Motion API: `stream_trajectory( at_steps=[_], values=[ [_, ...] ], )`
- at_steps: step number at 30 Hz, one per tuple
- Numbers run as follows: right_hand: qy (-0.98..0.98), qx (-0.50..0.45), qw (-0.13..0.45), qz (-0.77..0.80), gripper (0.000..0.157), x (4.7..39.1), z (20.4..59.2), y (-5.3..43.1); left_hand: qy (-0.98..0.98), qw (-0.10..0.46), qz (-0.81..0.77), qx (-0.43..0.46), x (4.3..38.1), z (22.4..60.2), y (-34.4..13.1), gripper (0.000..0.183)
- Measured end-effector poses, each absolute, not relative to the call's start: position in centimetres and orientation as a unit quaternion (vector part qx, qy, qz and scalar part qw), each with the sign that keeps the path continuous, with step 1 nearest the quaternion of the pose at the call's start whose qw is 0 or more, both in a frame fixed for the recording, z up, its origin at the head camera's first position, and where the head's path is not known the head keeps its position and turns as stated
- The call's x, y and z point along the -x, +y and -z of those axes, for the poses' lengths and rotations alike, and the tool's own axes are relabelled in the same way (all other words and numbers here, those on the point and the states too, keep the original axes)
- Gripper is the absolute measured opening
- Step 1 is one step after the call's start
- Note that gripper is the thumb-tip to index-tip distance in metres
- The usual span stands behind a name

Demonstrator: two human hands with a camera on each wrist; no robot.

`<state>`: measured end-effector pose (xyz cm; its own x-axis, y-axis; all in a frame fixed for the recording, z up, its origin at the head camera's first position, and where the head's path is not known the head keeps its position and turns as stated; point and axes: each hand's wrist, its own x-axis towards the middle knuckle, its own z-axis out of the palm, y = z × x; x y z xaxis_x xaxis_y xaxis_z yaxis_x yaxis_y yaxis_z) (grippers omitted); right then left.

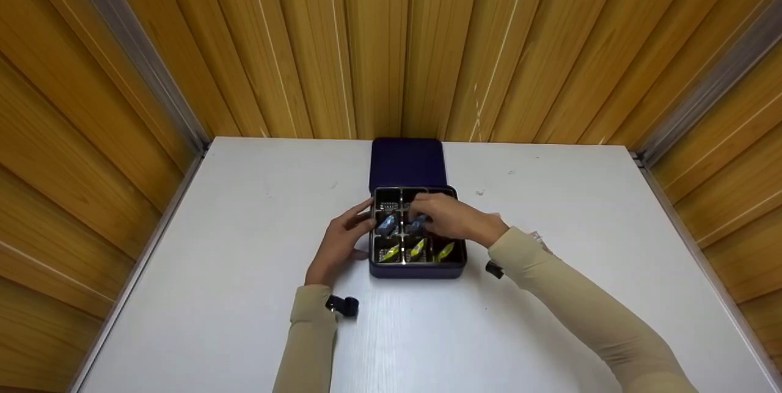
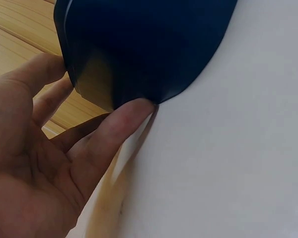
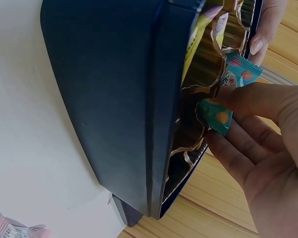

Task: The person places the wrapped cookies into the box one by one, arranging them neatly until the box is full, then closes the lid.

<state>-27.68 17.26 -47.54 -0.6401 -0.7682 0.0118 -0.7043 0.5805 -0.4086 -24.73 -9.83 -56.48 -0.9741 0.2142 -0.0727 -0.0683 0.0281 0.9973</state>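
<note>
A dark blue tin (image 1: 417, 271) stands with its lid laid back behind it and a compartmented insert inside. My right hand (image 1: 449, 216) reaches into the middle compartment. Between its thumb and fingers it pinches a teal wrapped candy (image 3: 218, 115), printed with nuts, in the right wrist view. My left hand (image 1: 339, 240) holds the tin's left side; in the left wrist view, thumb and fingertips meet the edges of the blue wall (image 2: 149, 44). A blue wrapped candy (image 1: 387, 224) lies in the middle-left compartment. Yellow wrapped candies (image 1: 417, 249) fill the front row.
The open lid (image 1: 407, 164) lies at the back of the white table (image 1: 269, 209), near the wood-patterned wall (image 1: 379, 44). A pink wrapped candy (image 3: 17, 230) lies on the table beside the tin, partly hidden by the right forearm in the head view.
</note>
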Motion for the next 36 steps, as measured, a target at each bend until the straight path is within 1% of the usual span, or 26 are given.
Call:
stream_trajectory(
  at_steps=[11,25,36],
  values=[
    [0.884,0.421,0.080,0.189,0.022,27.44,47.75,17.20,0.715,0.100,-0.690,-0.057,24.67,56.49,-9.78,0.055],
    [0.884,0.420,0.085,0.189,0.029,27.27,47.82,17.30,0.713,0.102,-0.691,-0.061,24.58,56.53,-9.84,0.055],
    [0.881,0.416,0.080,0.211,0.025,27.04,47.55,17.71,0.705,0.101,-0.700,-0.061,24.61,56.47,-9.85,0.054]
  ],
)
